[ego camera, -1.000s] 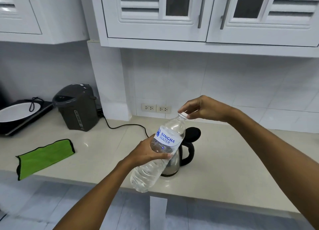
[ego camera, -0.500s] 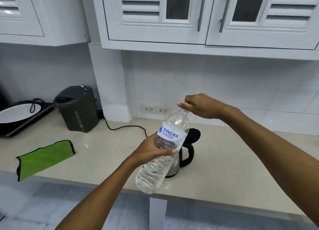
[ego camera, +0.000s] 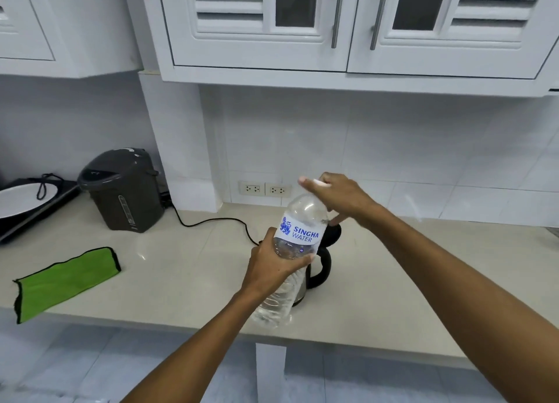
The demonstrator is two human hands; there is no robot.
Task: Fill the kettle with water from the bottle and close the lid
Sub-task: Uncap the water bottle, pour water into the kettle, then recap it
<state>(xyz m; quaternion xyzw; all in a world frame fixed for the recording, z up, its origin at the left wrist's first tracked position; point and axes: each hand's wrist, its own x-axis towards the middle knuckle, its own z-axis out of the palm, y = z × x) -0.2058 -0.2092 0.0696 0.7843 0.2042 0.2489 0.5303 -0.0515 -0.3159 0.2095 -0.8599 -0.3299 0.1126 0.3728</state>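
On the far left of the beige stone counter (ego camera: pixel 187 269), a black cooker with a white pan (ego camera: pixel 21 200) stood at the left edge. A green microfibre cloth with black trim (ego camera: pixel 68 278) lay near the front edge. Behind it, toward the back wall, stood a dark grey electric thermo pot (ego camera: pixel 121 191).

The left hand (ego camera: pixel 272 269) was closed around the middle of the clear plastic water bottle with a white and blue label (ego camera: pixel 295 245), just under the label, with the fingers wrapped around the body. The bottle was in the air in front of the counter, over its front edge. Its long axis was tilted: the bottom pointed down and to the left, toward the person, and the neck pointed up and to the right, toward the back wall.

Directly behind the bottle, the steel electric kettle with a black handle (ego camera: pixel 320 269) stood on the counter, mostly hidden by the bottle. Its black lid (ego camera: pixel 332 234) stood open.

The right hand (ego camera: pixel 338 197) was at the top of the bottle, with the fingers curled close together. A blurred white piece showed between the thumb and fingers; I cannot tell whether it was the cap on the neck.
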